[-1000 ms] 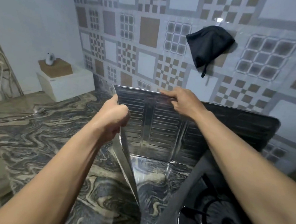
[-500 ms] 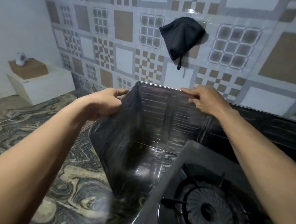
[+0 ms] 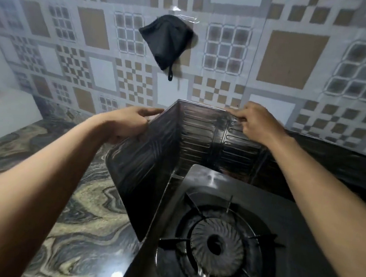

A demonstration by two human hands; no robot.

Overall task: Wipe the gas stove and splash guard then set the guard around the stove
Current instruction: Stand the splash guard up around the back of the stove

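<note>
The folding metal splash guard (image 3: pixel 191 137) stands upright on the counter, bent around the back left corner of the black gas stove (image 3: pixel 223 238). Its left panel runs along the stove's left side; its ribbed back panels run between stove and tiled wall. My left hand (image 3: pixel 129 124) grips the top edge of the left panel. My right hand (image 3: pixel 255 120) pinches the top edge of the back panel. The stove's burner and pan supports are in full view; its right part is cut off by my right arm and the frame.
A black cloth (image 3: pixel 167 40) hangs on the patterned tile wall (image 3: pixel 292 59) above the guard. The marbled stone counter (image 3: pixel 77 206) spreads to the left. A white box (image 3: pixel 5 112) sits at the far left against the wall.
The guard has shifted right and closed in around the stove's corner, its left panel now alongside the stove. Both hands moved with it, still on the top edge. The view turned right.
</note>
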